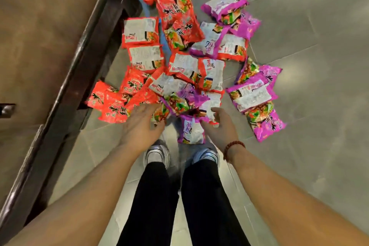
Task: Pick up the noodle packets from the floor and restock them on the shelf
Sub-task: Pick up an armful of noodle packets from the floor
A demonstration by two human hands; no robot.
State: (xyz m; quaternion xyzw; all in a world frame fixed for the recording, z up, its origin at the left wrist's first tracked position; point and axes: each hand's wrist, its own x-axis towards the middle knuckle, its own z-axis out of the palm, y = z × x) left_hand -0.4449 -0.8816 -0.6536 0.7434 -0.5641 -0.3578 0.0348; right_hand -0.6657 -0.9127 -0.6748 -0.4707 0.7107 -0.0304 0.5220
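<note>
Several red noodle packets (pixel 141 32) and purple noodle packets (pixel 253 94) lie scattered over the tiled floor in front of my feet. My left hand (pixel 142 124) reaches down with straight fingers over the near red packets (pixel 113 106), holding nothing. My right hand (pixel 218 124), with a bead bracelet on the wrist, hangs with loosely curled fingers over a purple packet (pixel 191 130) and a white-backed packet (pixel 211 104). I cannot tell if either hand touches a packet.
A dark brown wooden shelf unit (pixel 79 50) runs along the left, its edge close to the red packets. My two legs and grey shoes (pixel 156 155) stand just behind the pile. Grey floor tiles (pixel 319 56) stretch to the right.
</note>
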